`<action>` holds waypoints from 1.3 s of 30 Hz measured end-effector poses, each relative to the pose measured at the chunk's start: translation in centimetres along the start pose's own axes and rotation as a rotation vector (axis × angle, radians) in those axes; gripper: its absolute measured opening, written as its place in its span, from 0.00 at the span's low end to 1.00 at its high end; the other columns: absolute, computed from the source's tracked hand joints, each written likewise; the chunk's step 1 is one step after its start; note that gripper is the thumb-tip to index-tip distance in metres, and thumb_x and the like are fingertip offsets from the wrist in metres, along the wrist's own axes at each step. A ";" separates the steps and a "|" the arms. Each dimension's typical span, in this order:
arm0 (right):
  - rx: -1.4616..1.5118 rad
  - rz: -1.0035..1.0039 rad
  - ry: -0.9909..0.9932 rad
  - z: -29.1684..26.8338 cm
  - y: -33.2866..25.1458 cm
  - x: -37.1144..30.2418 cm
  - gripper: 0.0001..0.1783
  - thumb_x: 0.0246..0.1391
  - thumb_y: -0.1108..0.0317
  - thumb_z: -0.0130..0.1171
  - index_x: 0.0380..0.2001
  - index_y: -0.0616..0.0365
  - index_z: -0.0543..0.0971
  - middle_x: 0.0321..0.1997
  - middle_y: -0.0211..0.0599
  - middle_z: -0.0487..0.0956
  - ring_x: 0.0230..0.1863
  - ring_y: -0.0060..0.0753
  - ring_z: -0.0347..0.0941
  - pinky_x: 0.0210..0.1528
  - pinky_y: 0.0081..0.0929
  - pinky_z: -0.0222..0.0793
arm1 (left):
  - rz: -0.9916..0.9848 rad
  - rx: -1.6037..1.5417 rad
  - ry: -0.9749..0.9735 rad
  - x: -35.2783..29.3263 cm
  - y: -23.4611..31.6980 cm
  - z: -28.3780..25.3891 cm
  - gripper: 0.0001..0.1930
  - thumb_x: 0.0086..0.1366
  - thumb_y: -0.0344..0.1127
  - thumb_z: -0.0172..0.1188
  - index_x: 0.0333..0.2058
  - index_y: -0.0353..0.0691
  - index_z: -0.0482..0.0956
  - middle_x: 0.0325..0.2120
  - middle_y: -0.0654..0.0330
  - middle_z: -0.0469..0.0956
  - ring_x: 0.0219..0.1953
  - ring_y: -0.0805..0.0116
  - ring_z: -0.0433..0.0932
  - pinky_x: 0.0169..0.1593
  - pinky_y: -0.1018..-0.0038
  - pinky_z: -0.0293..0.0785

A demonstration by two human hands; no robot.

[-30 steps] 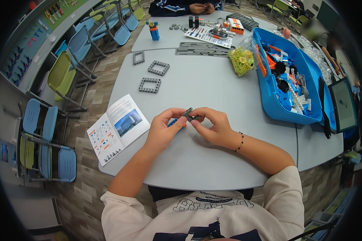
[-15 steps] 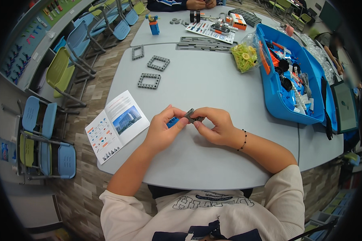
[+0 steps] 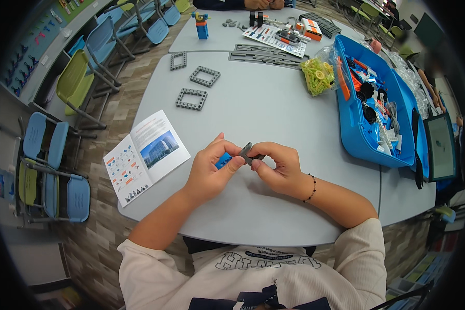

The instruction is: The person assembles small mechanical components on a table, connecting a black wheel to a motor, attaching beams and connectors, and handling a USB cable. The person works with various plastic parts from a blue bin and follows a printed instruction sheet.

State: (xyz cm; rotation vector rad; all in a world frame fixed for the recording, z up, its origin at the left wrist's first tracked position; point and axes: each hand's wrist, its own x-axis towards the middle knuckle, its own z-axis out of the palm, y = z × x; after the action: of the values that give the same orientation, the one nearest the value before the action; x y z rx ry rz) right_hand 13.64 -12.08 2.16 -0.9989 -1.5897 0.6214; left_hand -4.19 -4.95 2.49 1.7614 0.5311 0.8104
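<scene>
Near the front of the table, my left hand (image 3: 207, 170) and my right hand (image 3: 280, 169) meet over a small building-block assembly. A grey building piece (image 3: 247, 150) is pinched between the fingertips of both hands, tilted upward. My left fingers also curl around a blue building block (image 3: 223, 160), which shows between thumb and index finger. Fingers cover much of both parts, and how they join cannot be made out. An open instruction booklet (image 3: 157, 147) lies just left of my left hand.
Three grey rectangular frames (image 3: 205, 76) lie farther back, with long grey beams (image 3: 266, 57) behind. A bag of lime-green parts (image 3: 316, 76) leans by a blue bin (image 3: 367, 147) full of parts at right. A blue figure (image 3: 201, 28) stands at far left; another person's hands (image 3: 263, 4) rest opposite.
The grey piece has turned slightly more upright between my fingertips, and more of the blue block shows. The whole view has shifted a little; both hands keep their grip.
</scene>
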 end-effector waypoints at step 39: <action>-0.089 -0.183 0.007 0.5 1.3 -0.2 0.10 0.51 0.70 0.56 0.38 0.53 0.75 0.29 0.29 0.77 0.28 0.30 0.73 0.50 0.34 0.64 | 0.031 -0.015 0.102 -0.5 -0.8 0.3 0.10 0.64 0.38 0.57 0.35 0.37 0.72 0.30 0.63 0.75 0.36 0.75 0.73 0.68 0.54 0.39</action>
State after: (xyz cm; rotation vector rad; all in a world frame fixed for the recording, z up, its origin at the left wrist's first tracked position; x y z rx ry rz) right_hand 13.48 -11.55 0.90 -0.9065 -1.6923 0.4238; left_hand -4.24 -5.20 1.51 1.7249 0.5648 0.9280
